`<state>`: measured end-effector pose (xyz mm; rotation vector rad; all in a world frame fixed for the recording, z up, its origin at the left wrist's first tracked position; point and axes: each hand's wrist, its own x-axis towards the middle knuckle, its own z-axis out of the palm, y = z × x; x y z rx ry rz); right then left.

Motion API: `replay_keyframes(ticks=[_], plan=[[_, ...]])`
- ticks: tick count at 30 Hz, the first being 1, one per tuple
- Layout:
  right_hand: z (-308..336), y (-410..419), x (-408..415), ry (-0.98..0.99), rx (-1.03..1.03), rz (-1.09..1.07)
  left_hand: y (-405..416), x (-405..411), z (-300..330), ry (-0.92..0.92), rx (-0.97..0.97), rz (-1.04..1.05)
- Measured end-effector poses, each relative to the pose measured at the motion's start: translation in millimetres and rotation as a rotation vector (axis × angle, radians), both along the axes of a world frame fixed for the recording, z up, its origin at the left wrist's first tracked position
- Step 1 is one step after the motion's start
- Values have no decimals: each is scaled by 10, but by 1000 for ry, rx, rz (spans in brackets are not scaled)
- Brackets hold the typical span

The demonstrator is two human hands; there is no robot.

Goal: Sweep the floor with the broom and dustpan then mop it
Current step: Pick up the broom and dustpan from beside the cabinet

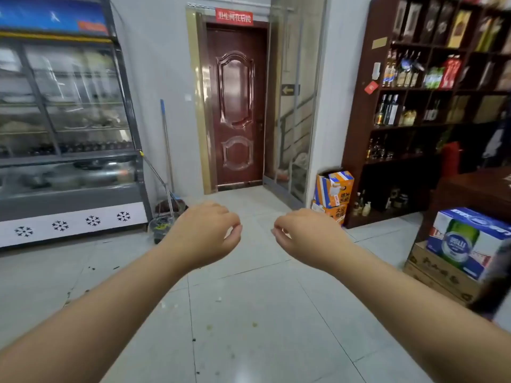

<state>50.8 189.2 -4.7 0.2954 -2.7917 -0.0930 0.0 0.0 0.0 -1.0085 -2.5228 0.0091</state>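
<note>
Both hands (204, 233) (loosely curled) hold nothing.

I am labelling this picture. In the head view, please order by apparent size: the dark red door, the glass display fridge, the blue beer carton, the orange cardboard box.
1. Glass display fridge, cut by the frame.
2. Dark red door.
3. Blue beer carton, though it is nearer the camera.
4. Orange cardboard box.

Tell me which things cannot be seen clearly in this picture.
- Head view: the left hand hides part of the broom head.
- Head view: the dustpan is partly behind the broom poles; its inside is unclear.
- Head view: shelf bottles are blurred, labels unreadable.
- Head view: no mop can be made out.
</note>
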Motion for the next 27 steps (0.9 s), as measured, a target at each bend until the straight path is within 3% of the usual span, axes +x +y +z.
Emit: replay_keyframes(ticks=[7,15,27], plan=[[4,816,-1011,36,-4,17,781,-1121,3,24,3,1],[154,1634,-2836,130,23,22,1573,-2913,168,119,111,-3],[139,2729,-5274,190,37,88,2653,-5274,120,122,45,12]])
